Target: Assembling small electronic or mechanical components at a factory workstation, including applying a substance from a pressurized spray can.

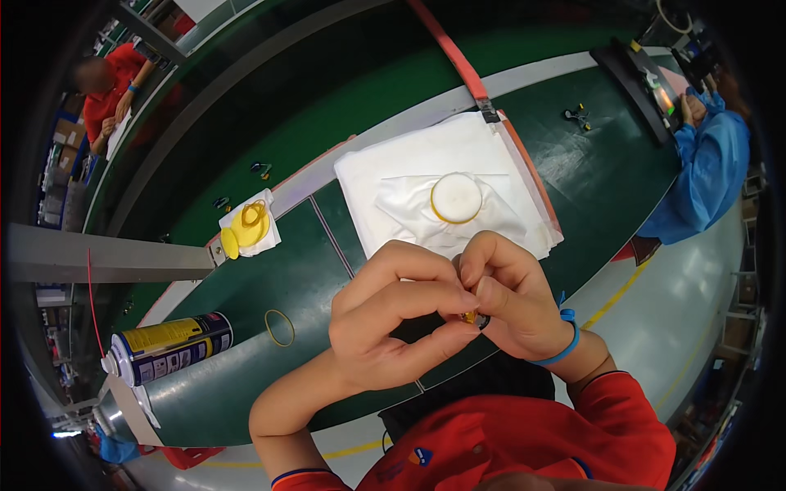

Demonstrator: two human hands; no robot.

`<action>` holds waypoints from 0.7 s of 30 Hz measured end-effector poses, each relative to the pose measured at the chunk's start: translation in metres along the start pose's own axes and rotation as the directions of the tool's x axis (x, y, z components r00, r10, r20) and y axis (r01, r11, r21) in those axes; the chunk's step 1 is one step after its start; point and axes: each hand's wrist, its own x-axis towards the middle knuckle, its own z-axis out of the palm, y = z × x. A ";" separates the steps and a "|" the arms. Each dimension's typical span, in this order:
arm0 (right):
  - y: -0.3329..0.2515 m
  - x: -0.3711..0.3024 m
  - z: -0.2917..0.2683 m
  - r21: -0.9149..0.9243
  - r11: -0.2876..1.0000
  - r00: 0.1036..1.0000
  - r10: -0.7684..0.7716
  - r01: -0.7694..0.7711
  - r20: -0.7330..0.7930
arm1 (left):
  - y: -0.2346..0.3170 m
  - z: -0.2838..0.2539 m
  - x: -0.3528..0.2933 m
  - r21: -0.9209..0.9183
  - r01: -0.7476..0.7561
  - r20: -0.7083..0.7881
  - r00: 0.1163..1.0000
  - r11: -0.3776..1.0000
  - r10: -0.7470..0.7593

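My left hand (401, 315) and my right hand (516, 304) meet in front of me, above the near edge of the green work surface. Both are closed, their fingertips pinching a small dark part with a yellow bit (468, 317). Fingers cover most of it, so its kind cannot be made out. A blue band circles my right wrist. Just beyond my hands lies a white cloth (368, 176). On it rests a round white pad with a yellow rim (456, 199).
Left of my hands are a yellow rubber band (279, 328), a spray can (176, 348) on its side and yellow discs (248, 227). Small dark parts (578, 118) lie on the green surface. A red strap (446, 49) crosses beyond. People (704, 164) sit right and far left.
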 end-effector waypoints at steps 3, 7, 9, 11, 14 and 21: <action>0.004 -0.002 -0.002 0.047 0.999 1.000 0.003 -0.003 0.013 | 0.002 0.002 0.000 -0.003 0.010 0.021 1.000 1.000 -0.010; 0.006 -0.002 -0.002 0.075 0.997 0.999 -0.015 0.012 0.034 | 0.002 0.003 -0.002 -0.051 0.060 0.024 0.998 0.997 -0.059; 0.002 -0.003 -0.003 0.045 0.999 0.998 0.012 -0.014 0.054 | 0.003 0.003 -0.004 -0.135 0.141 0.038 0.990 0.981 -0.137; -0.001 -0.001 0.001 0.008 0.999 0.999 0.046 -0.046 0.014 | 0.002 0.002 -0.008 -0.216 0.225 0.054 0.974 0.950 -0.218; -0.005 0.000 0.002 -0.053 0.996 0.997 0.076 -0.077 -0.027 | 0.001 0.001 -0.011 -0.429 0.391 0.109 0.917 0.814 -0.383; -0.009 0.001 -0.003 -0.092 0.989 0.992 0.118 -0.114 0.035 | 0.005 -0.001 -0.007 -0.483 0.515 0.220 0.854 0.708 -0.471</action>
